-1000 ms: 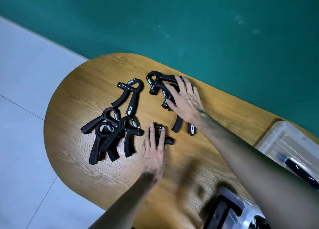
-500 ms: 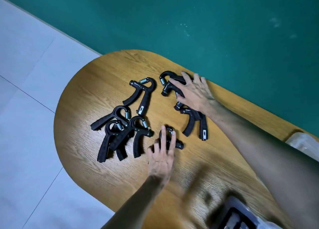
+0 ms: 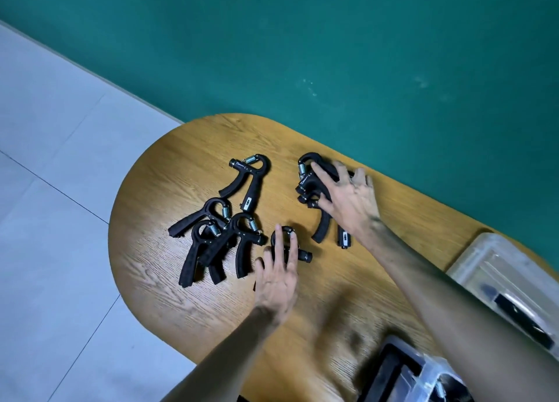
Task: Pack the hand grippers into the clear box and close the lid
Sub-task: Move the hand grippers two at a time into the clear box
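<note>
Several black hand grippers lie on the wooden table (image 3: 169, 280). One hand gripper (image 3: 248, 183) lies alone at the far side, and three hand grippers (image 3: 211, 244) are piled on the left. My left hand (image 3: 278, 277) lies flat, fingers straight, on another hand gripper (image 3: 304, 255). My right hand (image 3: 351, 202) curls its fingers and thumb around the top hand gripper (image 3: 311, 174) of a pair. The lower gripper of the pair (image 3: 322, 229) pokes out beneath the palm. The clear box (image 3: 423, 371) shows at the bottom right with dark items inside.
A clear plastic lid-like piece (image 3: 496, 265) with a black latch lies at the right table edge. The rounded table end drops off to a grey tiled floor (image 3: 45, 220) on the left. A green wall (image 3: 302, 53) runs behind the table.
My right hand has slid up over the pair and closed its fingers and thumb around the top gripper. My left hand stays on its gripper. The view has shifted.
</note>
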The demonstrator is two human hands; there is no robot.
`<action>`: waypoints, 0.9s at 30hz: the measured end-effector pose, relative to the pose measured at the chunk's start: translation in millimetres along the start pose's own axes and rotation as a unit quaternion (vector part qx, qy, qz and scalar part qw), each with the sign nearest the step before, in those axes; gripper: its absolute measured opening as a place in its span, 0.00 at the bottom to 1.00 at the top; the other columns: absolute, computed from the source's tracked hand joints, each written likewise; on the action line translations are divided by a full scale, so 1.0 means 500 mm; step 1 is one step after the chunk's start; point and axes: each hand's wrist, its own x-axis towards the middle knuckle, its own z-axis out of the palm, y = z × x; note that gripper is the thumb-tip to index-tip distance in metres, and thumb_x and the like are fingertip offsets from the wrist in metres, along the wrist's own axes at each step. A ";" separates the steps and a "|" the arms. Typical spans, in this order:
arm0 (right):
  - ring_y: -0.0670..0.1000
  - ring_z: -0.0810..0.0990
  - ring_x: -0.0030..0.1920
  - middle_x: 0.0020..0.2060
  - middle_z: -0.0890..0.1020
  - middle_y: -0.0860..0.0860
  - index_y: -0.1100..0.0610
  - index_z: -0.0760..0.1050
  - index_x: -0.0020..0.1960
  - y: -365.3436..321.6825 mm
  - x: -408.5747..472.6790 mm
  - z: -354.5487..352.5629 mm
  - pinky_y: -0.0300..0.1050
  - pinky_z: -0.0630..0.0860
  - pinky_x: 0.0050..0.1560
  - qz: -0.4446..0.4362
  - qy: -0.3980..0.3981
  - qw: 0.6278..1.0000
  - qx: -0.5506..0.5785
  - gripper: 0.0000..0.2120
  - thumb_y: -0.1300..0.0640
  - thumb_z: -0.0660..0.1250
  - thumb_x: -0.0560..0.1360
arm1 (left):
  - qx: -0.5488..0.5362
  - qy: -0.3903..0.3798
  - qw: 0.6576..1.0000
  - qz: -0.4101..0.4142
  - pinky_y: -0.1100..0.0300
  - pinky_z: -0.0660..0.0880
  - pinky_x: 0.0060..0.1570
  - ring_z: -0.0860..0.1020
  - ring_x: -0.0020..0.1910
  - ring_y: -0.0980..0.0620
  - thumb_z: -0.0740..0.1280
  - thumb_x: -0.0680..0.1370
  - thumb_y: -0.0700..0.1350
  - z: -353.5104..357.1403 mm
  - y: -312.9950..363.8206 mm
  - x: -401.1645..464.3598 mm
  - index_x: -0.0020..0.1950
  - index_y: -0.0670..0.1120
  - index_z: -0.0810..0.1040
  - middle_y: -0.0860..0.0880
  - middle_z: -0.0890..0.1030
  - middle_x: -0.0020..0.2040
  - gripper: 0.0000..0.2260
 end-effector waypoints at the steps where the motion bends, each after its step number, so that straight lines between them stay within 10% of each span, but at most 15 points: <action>1: 0.65 0.76 0.50 0.70 0.72 0.60 0.45 0.57 0.79 -0.001 -0.021 -0.011 0.61 0.78 0.49 0.014 0.002 1.000 0.008 0.36 0.43 0.68 0.75 | -0.006 -0.012 1.000 0.002 0.39 0.71 0.66 0.74 0.62 0.40 0.66 0.78 0.36 -0.015 0.005 -0.001 0.80 0.48 0.27 0.38 0.32 0.81 0.49; 4: 0.65 0.76 0.49 0.70 0.73 0.59 0.45 0.59 0.79 -0.009 -0.095 -0.042 0.61 0.79 0.48 0.057 0.004 0.998 0.041 0.36 0.46 0.69 0.75 | -0.035 -0.049 0.998 -0.012 0.35 0.54 0.76 0.61 0.76 0.35 0.55 0.81 0.33 -0.066 0.020 -0.011 0.74 0.52 0.18 0.43 0.20 0.76 0.45; 10: 0.63 0.73 0.50 0.70 0.72 0.56 0.42 0.57 0.79 -0.023 -0.264 -0.112 0.59 0.76 0.49 0.169 0.033 0.979 0.111 0.36 0.46 0.68 0.76 | 0.027 -0.004 1.000 -0.005 0.39 0.70 0.64 0.67 0.65 0.36 0.62 0.82 0.43 -0.154 0.069 -0.042 0.80 0.42 0.29 0.35 0.26 0.78 0.43; 27: 0.63 0.75 0.48 0.70 0.71 0.55 0.42 0.62 0.77 -0.010 -0.704 -0.238 0.60 0.79 0.50 0.381 0.146 0.895 0.178 0.38 0.49 0.73 0.71 | -0.009 0.068 0.993 0.092 0.51 0.71 0.53 0.69 0.51 0.47 0.63 0.81 0.41 -0.240 0.316 -0.270 0.83 0.43 0.40 0.36 0.34 0.81 0.39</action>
